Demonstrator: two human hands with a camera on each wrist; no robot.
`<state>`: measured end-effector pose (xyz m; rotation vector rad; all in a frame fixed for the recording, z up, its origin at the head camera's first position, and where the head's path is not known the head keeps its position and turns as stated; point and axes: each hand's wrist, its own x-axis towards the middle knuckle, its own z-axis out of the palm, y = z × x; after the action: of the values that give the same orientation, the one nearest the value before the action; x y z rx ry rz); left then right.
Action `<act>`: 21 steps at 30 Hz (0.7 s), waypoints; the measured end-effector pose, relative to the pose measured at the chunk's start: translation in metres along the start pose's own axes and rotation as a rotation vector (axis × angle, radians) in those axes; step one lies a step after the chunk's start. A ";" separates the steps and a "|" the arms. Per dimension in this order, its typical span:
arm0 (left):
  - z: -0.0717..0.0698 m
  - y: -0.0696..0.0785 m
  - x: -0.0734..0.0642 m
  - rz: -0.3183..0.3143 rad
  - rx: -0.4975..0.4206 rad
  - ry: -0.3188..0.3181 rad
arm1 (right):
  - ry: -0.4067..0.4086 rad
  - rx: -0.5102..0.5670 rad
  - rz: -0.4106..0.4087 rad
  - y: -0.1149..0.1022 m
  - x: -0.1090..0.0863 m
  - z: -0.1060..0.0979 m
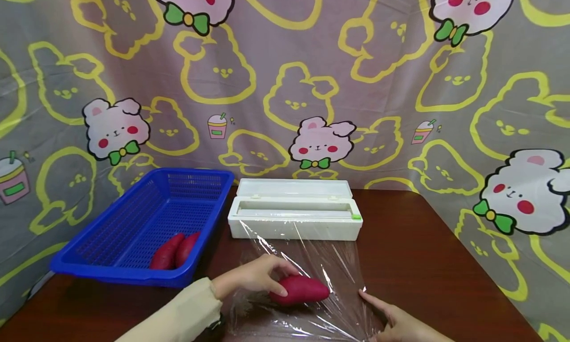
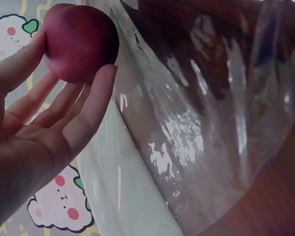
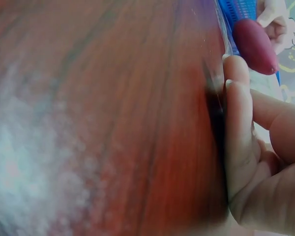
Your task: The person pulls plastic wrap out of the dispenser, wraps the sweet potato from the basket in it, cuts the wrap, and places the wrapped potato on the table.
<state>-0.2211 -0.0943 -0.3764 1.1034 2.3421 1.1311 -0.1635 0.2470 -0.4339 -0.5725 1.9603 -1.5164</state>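
My left hand (image 1: 262, 277) grips a dark red sweet potato (image 1: 303, 290) by its left end, thumb and fingers round it. In the left wrist view the end of the sweet potato (image 2: 78, 44) sits between the fingertips. Below it spreads clear plastic wrap (image 1: 338, 263), running forward to a white wrap box (image 1: 296, 228). My right hand (image 1: 398, 324) holds the right edge of the wrap, the index finger stretched along it. Creases run towards that hand. In the right wrist view my right hand (image 3: 250, 142) lies low beside the table; where the thumb meets the wrap is hidden.
A blue plastic basket (image 1: 133, 278) stands at the left with two sweet potatoes (image 1: 166, 253) inside. The wrap box's lid (image 1: 294, 187) is raised at the back. A patterned curtain (image 1: 378, 99) hangs behind the brown table (image 1: 427, 263).
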 end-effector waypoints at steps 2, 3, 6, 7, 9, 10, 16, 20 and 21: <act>0.001 0.001 0.000 -0.029 0.003 -0.013 | 0.009 -0.033 -0.014 0.001 0.000 0.000; 0.002 0.001 0.000 -0.042 0.012 -0.019 | 0.014 -0.038 -0.017 0.001 0.000 0.000; 0.003 0.002 0.000 -0.075 0.018 -0.034 | 0.010 -0.024 -0.052 0.002 -0.001 0.001; 0.004 0.002 0.000 -0.088 0.014 -0.037 | 0.010 -0.019 -0.066 0.002 -0.001 0.001; 0.004 0.002 0.000 -0.095 0.018 -0.041 | 0.024 -0.003 -0.077 0.001 -0.002 0.003; 0.004 0.002 0.000 -0.095 0.022 -0.043 | 0.030 -0.002 -0.081 0.001 -0.002 0.003; 0.006 0.000 0.001 -0.066 0.082 -0.067 | 0.065 -0.162 -0.209 -0.005 -0.004 0.003; 0.004 -0.002 -0.003 -0.035 0.116 -0.040 | 0.093 -0.105 -0.185 -0.011 -0.004 0.003; 0.003 -0.002 -0.005 -0.018 0.130 -0.020 | 0.098 -0.075 -0.163 -0.012 -0.004 0.003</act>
<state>-0.2170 -0.0971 -0.3797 1.1295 2.4338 0.9688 -0.1591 0.2444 -0.4219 -0.7178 2.0959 -1.6017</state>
